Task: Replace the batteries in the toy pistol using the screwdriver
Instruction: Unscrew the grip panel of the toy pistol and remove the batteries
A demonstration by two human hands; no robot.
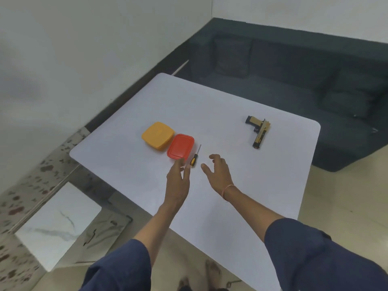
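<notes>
A gold and black toy pistol (pixel 258 130) lies flat on the white table (pixel 210 114), toward its far right. A small screwdriver (pixel 195 156) with a yellow and black handle lies beside a red lidded box (pixel 181 146). My left hand (pixel 178 179) hovers just below the red box and left of the screwdriver handle, fingers apart, holding nothing. My right hand (pixel 217 171) hangs to the right of the screwdriver with curled, spread fingers, also holding nothing. Neither hand touches the screwdriver.
A yellow lidded box (pixel 157 136) sits touching the red one on its far left side. A dark sofa (pixel 294 80) stands beyond the table's far edge. Marble slabs (pixel 60 229) lie on the floor to the left.
</notes>
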